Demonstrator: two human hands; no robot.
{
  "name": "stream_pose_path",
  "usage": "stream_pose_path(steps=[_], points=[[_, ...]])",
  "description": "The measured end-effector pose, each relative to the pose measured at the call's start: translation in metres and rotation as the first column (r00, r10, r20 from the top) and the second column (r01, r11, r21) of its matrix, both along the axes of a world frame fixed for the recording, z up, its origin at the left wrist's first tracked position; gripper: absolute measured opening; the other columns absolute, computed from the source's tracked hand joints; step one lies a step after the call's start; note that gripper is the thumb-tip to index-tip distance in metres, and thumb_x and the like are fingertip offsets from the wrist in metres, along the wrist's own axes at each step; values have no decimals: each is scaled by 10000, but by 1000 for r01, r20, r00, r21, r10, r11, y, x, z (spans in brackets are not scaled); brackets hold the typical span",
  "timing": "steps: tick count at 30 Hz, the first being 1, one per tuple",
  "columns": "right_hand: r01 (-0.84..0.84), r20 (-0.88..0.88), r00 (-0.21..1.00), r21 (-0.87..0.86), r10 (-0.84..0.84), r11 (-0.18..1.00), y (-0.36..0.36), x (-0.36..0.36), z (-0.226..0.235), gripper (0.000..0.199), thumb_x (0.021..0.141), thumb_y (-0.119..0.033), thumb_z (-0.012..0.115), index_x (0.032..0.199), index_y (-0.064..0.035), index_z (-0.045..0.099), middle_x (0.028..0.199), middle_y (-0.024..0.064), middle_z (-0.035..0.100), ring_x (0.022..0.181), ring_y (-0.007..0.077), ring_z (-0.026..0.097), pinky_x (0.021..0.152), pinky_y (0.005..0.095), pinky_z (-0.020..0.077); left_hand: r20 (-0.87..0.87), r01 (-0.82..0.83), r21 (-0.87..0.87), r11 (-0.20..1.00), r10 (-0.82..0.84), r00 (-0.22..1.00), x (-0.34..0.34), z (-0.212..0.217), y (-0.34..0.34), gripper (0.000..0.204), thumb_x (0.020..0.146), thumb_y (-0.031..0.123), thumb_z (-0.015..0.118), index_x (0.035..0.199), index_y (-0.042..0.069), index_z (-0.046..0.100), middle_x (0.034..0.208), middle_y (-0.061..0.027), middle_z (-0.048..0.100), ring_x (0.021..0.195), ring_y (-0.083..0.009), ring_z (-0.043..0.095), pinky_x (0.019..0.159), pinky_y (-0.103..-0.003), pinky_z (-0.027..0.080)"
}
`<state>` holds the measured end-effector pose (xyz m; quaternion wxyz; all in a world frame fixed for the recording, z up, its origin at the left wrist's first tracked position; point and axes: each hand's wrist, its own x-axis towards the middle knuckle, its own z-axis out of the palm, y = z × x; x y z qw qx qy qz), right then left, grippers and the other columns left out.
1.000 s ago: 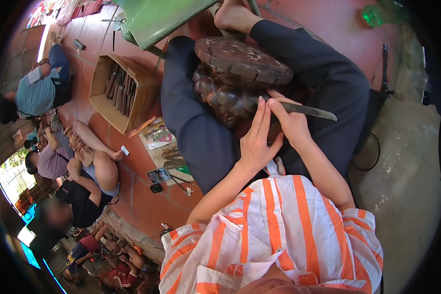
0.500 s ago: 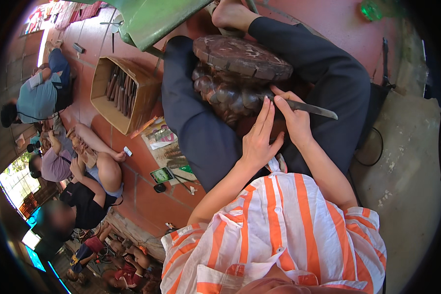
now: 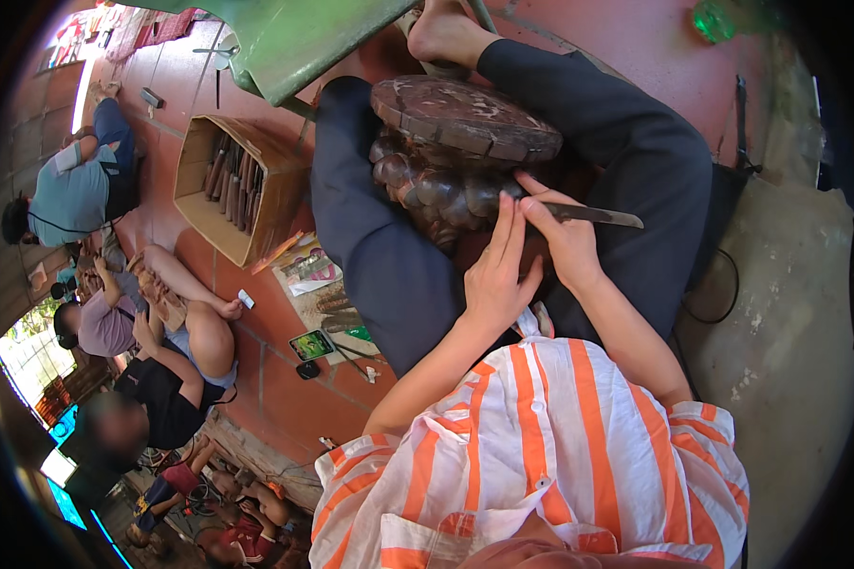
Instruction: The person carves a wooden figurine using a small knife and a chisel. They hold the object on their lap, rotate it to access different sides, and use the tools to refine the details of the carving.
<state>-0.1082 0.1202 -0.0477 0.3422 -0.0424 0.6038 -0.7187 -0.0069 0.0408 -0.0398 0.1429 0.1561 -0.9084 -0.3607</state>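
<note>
A dark, glossy wood carving with rounded, bead-like lobes (image 3: 438, 188) rests between my legs, its flat round base (image 3: 470, 119) turned away from me. In my right hand (image 3: 571, 242) is a narrow, flat metal blade (image 3: 600, 216), gripped near the carving and sticking out to the right; whether it is a file or a scraper I cannot tell. My left hand (image 3: 496, 277) has its fingers stretched out together and its thumb apart. Those fingertips touch the lobes' near edge beside the right fingers. The blade's inner end is hidden by my hands.
To the left stands an open cardboard box (image 3: 242, 190) of wooden-handled tools. Near my left knee lie a phone (image 3: 311, 344), thin tools and papers on the tiled floor. A green chair (image 3: 304, 43) is ahead. Several people sit at the left. A grey slab (image 3: 778, 294) lies right.
My right hand and the blade have shifted slightly left along the carving. The left hand has moved a little left with them. The carving stays in place between my legs.
</note>
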Motion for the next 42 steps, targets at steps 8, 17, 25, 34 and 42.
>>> stream_pose_path(steps=[8, 17, 25, 34, 42], points=[[34, 187, 982, 1, -34, 999, 0, -16, -8, 203, 878, -159, 641, 922, 38, 660, 1181, 155, 612, 990, 132, 572, 862, 274, 447, 90, 25, 88, 996, -33, 995, -13, -1, -3, 790, 727, 100, 694, 1416, -2, 322, 1486, -193, 292, 1019, -328, 628, 678, -315, 557], [-21, 213, 977, 77, 4, 997, 4, -18, -19, 202, 894, -148, 624, 972, 37, 644, 1081, 103, 646, 994, 132, 588, 883, 267, 451, 84, 42, 160, 986, -56, 995, -14, 1, -4, 798, 712, 87, 708, 1413, -2, 337, 1483, -207, 293, 1112, -314, 591, 731, -322, 556], [2, 248, 968, 158, -41, 987, -5, -25, -11, 198, 873, -149, 639, 944, 34, 656, 1171, 178, 614, 1035, 178, 578, 912, 296, 428, 164, 9, 210, 978, -44, 986, -20, 2, -4, 799, 711, 76, 697, 1415, -6, 329, 1475, -199, 315, 1164, -317, 557, 755, -311, 555], [44, 204, 977, 82, -60, 996, -5, -19, -8, 230, 855, -157, 663, 973, 41, 657, 1046, 124, 644, 901, 139, 595, 816, 249, 454, 92, -1, 104, 995, -8, 996, -13, -4, -2, 795, 720, 83, 692, 1426, 32, 330, 1483, -173, 313, 1123, -306, 585, 742, -326, 557], [52, 140, 989, -82, -40, 995, 1, 3, -10, 288, 881, -178, 647, 1075, 35, 647, 1159, 110, 617, 1054, 151, 549, 928, 285, 413, -27, 2, -71, 997, -4, 1000, 3, -10, 0, 783, 717, 83, 702, 1413, 22, 350, 1482, -174, 316, 1016, -302, 640, 691, -315, 561]])
